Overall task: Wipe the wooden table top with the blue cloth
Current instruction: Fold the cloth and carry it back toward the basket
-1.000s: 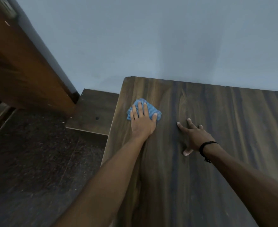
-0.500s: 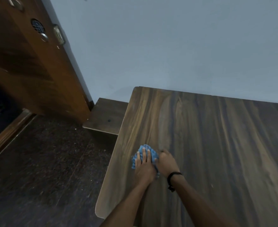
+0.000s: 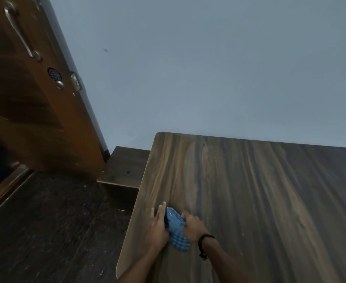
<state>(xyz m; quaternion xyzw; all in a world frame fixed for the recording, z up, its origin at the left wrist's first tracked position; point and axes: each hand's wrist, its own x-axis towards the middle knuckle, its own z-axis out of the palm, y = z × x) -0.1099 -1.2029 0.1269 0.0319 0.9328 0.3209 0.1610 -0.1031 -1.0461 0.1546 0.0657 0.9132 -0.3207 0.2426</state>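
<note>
While the blue cloth (image 3: 175, 227) sits bunched into a ridge on the counter (image 3: 249, 190), close to its left edge and toward the near-left corner, the step in hand reads as gathering the cloth for a wiping stroke. The left grip (image 3: 158, 229) lies along the cloth's left side with its fingers straight and low to the wood. It is released rather than clenched and touches the fabric; its thumb is hidden. The right grip (image 3: 193, 226), with a black wristband (image 3: 203, 241) behind it, is blurred, but its fingers look curled over the cloth's right side, grasping it. The cloth is thus pinned between the two, its checked tail trailing back toward the person between the wrists.

To do this well, the person would likely want to flatten the bunch into a broad pad, so that more fabric meets the wood, then settle one palm on top and press evenly. Overlapping strokes along the grain, starting at the left edge and working rightward, would cover the large bare stretch that runs to the far edge by the wall (image 3: 209, 78). Near the left edge, care is needed not to sweep the cloth off onto the floor (image 3: 55, 231) or the low wooden ledge (image 3: 125, 166) beside the far-left corner.
</note>
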